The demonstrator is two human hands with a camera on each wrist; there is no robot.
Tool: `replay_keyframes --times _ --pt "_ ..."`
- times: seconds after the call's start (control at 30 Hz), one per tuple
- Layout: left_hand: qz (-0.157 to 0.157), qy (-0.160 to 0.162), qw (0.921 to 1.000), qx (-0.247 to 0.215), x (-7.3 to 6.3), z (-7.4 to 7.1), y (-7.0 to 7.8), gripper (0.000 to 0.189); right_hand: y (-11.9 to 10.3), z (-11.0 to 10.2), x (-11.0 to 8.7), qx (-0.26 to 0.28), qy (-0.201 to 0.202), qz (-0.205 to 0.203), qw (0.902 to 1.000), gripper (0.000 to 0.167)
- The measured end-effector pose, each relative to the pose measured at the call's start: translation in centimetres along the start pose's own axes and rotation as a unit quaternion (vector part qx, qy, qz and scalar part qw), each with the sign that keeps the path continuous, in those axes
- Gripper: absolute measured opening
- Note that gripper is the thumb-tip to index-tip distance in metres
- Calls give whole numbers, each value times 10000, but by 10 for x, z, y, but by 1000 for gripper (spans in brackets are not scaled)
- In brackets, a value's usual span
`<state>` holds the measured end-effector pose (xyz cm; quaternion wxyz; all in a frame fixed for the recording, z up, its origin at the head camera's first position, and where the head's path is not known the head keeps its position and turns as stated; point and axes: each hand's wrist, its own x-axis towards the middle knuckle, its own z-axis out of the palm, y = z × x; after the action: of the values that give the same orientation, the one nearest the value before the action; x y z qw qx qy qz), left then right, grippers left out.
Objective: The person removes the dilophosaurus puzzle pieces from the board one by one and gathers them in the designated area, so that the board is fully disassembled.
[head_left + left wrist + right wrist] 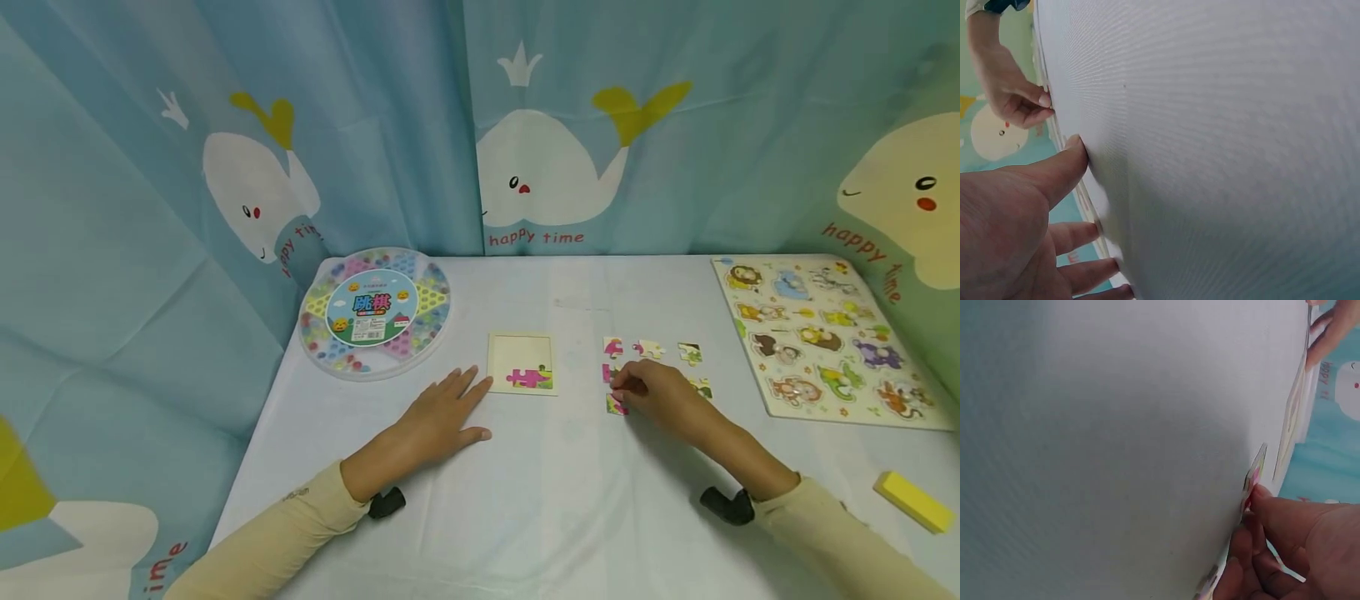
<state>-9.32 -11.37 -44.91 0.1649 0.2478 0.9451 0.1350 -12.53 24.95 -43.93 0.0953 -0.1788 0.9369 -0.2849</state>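
Note:
My left hand (442,421) rests on the white table with its fingers spread, fingertips at the left edge of a small square puzzle tray (516,352). A joined pink-and-green puzzle section (531,378) lies in the tray's lower right part. To the right of the tray, my right hand (663,398) pinches a small pinkish puzzle piece (1249,499) between thumb and fingers, low over the table. Close by its fingertips lies a pink-and-green piece (617,404). The fingers partly hide the pieces around them.
Loose puzzle pieces, among them a pink one (612,347) and a dark green one (690,353), lie beyond my right hand. A round Chinese checkers set (438,350) stands back left. An animal peg board (757,333) lies at right, with a yellow block (913,502) nearer me.

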Motion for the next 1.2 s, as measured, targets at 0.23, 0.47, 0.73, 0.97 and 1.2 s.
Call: replay_keyframes --times 0.23,0.47,0.73,0.97,1.2 --pt "-9 -23 9999 -97 -1 -3 3 79 -9 2 2 -352 75 -171 9992 13" --pt "-18 -64 9999 -81 0 -3 4 79 -31 6 19 -303 -20 -215 9993 22" --pt "-5 0 10000 -70 -1 -5 4 79 -64 28 49 -296 -156 -444 9985 33" --pt "47 19 10000 29 0 -5 3 79 -80 50 63 -453 -232 -955 9941 30" --pt "31 54 9999 113 -1 -4 3 79 -85 56 62 -693 -131 -1376 9880 27"
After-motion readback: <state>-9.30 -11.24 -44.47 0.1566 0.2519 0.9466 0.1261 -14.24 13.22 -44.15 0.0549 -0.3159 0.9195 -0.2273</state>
